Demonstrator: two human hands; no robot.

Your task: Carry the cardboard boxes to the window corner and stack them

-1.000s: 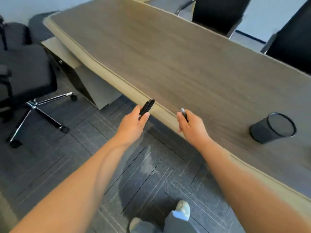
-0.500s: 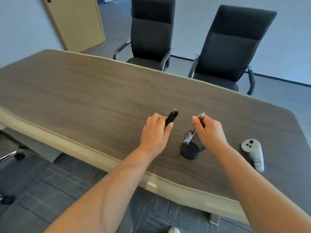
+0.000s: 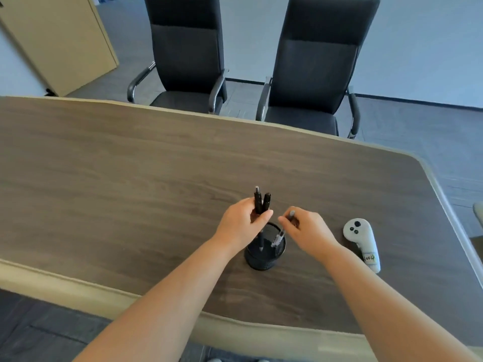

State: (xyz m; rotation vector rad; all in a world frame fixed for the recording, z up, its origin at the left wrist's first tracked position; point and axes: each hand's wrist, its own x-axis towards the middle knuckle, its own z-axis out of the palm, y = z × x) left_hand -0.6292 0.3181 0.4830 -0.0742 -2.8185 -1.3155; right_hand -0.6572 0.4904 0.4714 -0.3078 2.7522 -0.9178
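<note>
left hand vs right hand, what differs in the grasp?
The left hand grips two black pens; the right hand pinches one greyish pen. The left hand's pens stand near upright; the right hand's pen tilts, lower end inside the pen holder. Both hands are over that holder.

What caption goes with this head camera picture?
Left hand and right hand hold pens at a black cup on a table.

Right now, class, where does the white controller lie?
In the head view, the white controller lies flat on the table, right of the black pen holder and the right hand.
</note>
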